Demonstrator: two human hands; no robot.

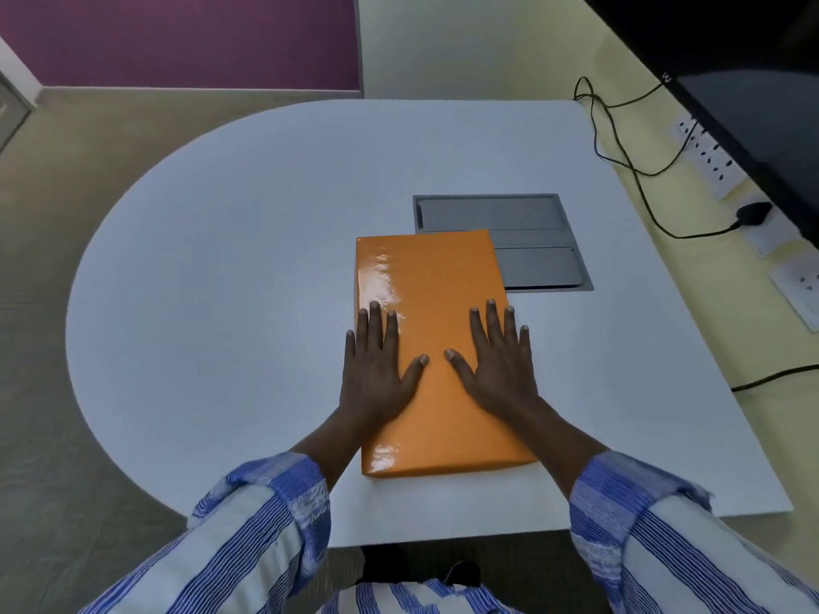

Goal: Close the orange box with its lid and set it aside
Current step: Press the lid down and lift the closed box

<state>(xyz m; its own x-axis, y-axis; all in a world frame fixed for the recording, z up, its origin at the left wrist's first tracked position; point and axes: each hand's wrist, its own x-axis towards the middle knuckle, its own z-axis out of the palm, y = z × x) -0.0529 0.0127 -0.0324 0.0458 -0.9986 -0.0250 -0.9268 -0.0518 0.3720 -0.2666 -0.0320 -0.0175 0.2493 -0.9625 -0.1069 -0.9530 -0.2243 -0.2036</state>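
Observation:
A glossy orange box (432,281) lies flat near the middle of the white table (221,281), long side running away from me, with its lid on top. My left hand (376,370) rests palm down on the lid's left half, fingers spread, little finger over the left edge. Flat on the right half lies my right hand (503,370), fingers also apart. Neither hand grips anything. The box's near end sits between my forearms.
A grey recessed panel (532,232) is set in the table just behind and right of the box. A dark monitor (744,82), black cables (638,170) and white power sockets (713,157) line the right side. The table's left edge is rounded.

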